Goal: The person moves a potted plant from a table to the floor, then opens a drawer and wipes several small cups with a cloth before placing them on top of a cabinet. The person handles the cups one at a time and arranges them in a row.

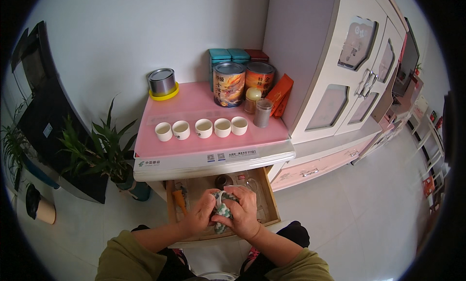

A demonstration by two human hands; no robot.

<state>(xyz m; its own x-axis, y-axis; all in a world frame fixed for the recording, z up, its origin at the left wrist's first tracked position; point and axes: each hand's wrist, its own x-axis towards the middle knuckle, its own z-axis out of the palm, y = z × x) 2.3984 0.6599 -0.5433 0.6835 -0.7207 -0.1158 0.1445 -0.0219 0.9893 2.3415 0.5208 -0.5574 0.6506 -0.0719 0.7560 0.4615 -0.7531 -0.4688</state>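
Observation:
Above the pulled-out wooden drawer (271, 204), both my hands close around a green-and-white patterned cloth (222, 211). A curved white rim (219, 198), apparently of a small cup, shows at the cloth's upper edge; the rest is hidden by cloth and fingers. My left hand (202, 209) grips from the left side. My right hand (241, 210) pinches the cloth between thumb and fingers. Beyond them, several small white cups (203, 128) stand upright in a row on the pink cabinet top (189, 106).
Large printed tins (229, 85), a grey lidded cylinder (263, 113) and an orange packet (281, 95) crowd the back right. A metal tin (162, 82) sits in a yellow lid at the back left. An orange-handled tool (179, 200) lies in the drawer. A potted plant (116, 164) stands left.

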